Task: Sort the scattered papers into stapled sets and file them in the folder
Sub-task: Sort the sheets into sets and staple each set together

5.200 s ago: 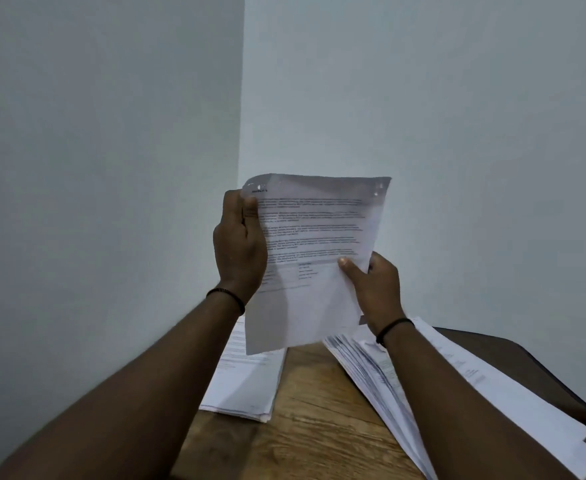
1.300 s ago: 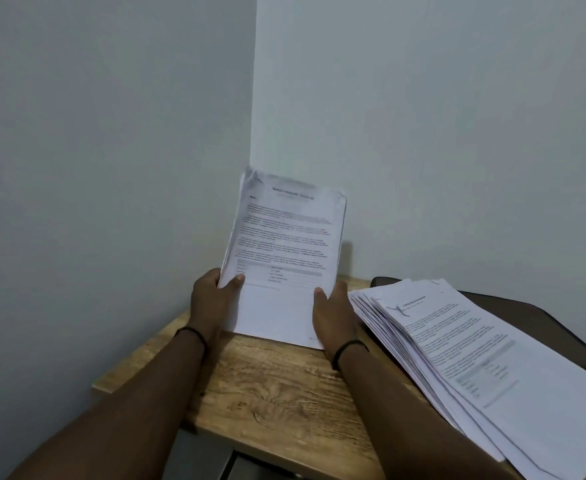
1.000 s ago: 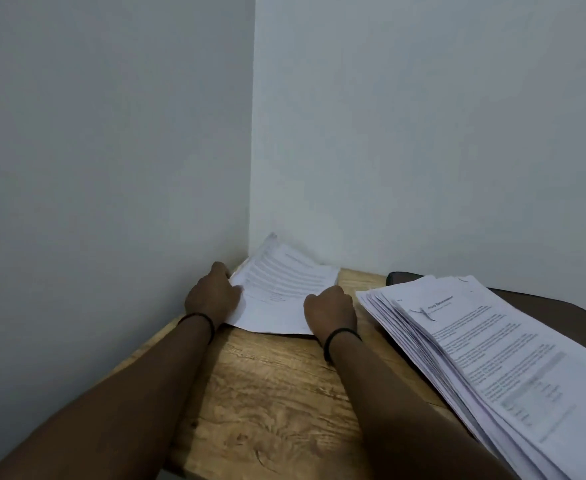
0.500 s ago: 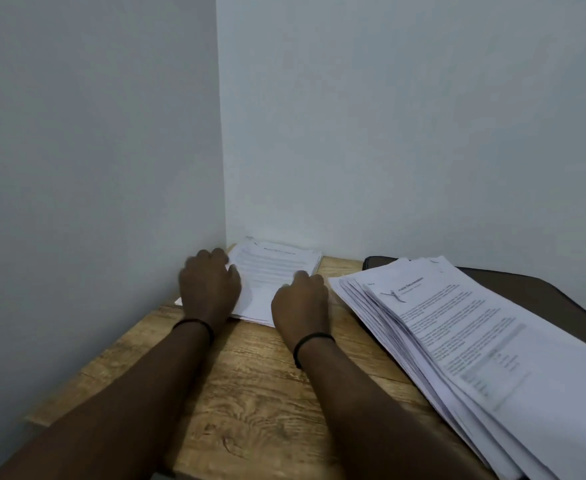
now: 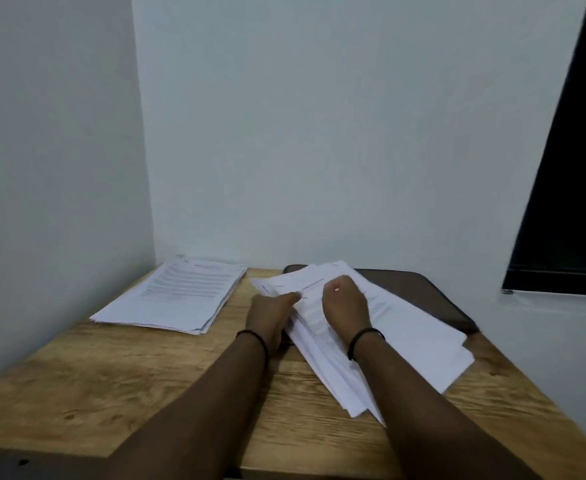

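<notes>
1. While both hands work at the fanned stack of papers (image 5: 413, 334), the left hand (image 5: 271, 318) lies at the stack's near-left edge with its thumb and fingers pinching the corner of the upper sheets.
2. Just right of that pinch, the right hand (image 5: 345, 303) sits on top of the same stack with its fingers curled under; whether they hold a sheet or only press down cannot be told from this angle.
3. Under and beyond both hands, the fanned stack spreads at a slant across the wooden table (image 5: 77, 382), its sheets slipped out of line so many edges show along the side nearest the person.
4. Beyond the right hand, a dark folder (image 5: 433, 299) lies flat beneath the far part of the stack, its rounded corner sticking out to the right.
5. Well to the left of the left hand, apart from it, a neater pile of printed sheets (image 5: 177, 299) rests flat near the corner where the two walls meet.
6. Each wrist wears a thin black band (image 5: 364, 336).
7. Far to the right of the hands, a dark window (image 5: 572, 168) is set in the wall.
</notes>
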